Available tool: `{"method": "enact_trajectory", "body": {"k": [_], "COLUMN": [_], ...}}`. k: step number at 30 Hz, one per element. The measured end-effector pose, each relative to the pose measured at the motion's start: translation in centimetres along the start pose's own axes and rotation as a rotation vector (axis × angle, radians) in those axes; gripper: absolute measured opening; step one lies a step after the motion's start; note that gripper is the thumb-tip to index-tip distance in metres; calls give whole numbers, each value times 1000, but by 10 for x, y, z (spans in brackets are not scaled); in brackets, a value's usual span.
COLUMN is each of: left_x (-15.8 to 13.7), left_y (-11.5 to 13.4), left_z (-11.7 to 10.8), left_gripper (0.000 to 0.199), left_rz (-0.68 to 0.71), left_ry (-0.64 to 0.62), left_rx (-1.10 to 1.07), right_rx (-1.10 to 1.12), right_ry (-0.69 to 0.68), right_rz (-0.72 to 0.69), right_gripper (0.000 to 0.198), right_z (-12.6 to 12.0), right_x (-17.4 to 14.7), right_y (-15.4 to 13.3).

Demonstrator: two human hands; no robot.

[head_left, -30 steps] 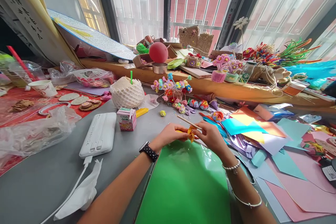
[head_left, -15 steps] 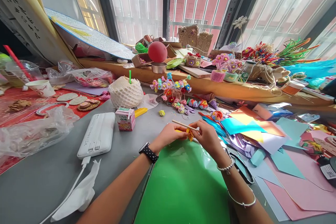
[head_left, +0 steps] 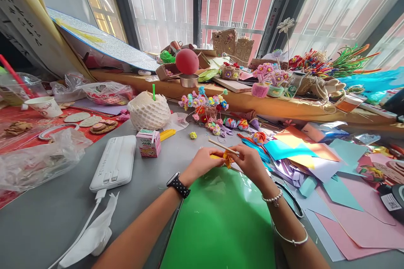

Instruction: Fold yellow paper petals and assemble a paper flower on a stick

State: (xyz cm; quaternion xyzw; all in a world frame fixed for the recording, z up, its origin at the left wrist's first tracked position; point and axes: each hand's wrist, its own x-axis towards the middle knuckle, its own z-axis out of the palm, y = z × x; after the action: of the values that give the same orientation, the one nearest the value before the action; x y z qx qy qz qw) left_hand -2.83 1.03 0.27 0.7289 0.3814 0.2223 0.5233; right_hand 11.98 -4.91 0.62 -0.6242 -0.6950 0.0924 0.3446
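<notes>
My left hand (head_left: 204, 162) is closed in a pinch on a small folded piece of orange-yellow paper (head_left: 227, 160). My right hand (head_left: 251, 164) has a thin pale wooden stick (head_left: 221, 146) between its fingers, pointing left above the paper. Its fingertips also meet the paper's right side; how firmly they grip it is hidden. Both hands are over the far edge of a glossy green sheet or board (head_left: 217, 218). A watch with a dotted strap is on my left wrist, and bracelets circle my right.
Coloured paper sheets (head_left: 356, 218) spread over the right side, near dark-handled scissors (head_left: 292, 201). To the left lie a white power bank (head_left: 113, 163) with its cable, a pink drink carton (head_left: 149, 143) and a wrapped coconut (head_left: 149, 111). Crocheted flowers (head_left: 205, 103) stand farther back.
The stick's left end has risen a little away from my left fingers. Both hands keep their grip over the green surface, and the whole view has shifted slightly.
</notes>
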Motion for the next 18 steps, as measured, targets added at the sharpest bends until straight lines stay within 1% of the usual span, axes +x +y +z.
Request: {"method": "enact_trajectory", "body": {"k": [4,9,15,18], "left_x": [0,1,-1,-1], "left_y": [0,-4,-1,-1], "left_z": [-1,1,2,2], "left_gripper": [31,27,27,26], "left_rz": [-10,-18,5,11], "left_ry": [-14,0,-30,-17], "left_rx": [8,8,-132,-123], "right_rx": [-12,-77,-261,-273], "right_ry": [-9,-5,22,14], "right_rz": [-2,-6,-37,-47], "right_gripper": [17,12,9,11], "right_z": [0,2,6,6], "right_x": [1,0,-3,-3], "right_y": [2,-3,-11,-11]}}
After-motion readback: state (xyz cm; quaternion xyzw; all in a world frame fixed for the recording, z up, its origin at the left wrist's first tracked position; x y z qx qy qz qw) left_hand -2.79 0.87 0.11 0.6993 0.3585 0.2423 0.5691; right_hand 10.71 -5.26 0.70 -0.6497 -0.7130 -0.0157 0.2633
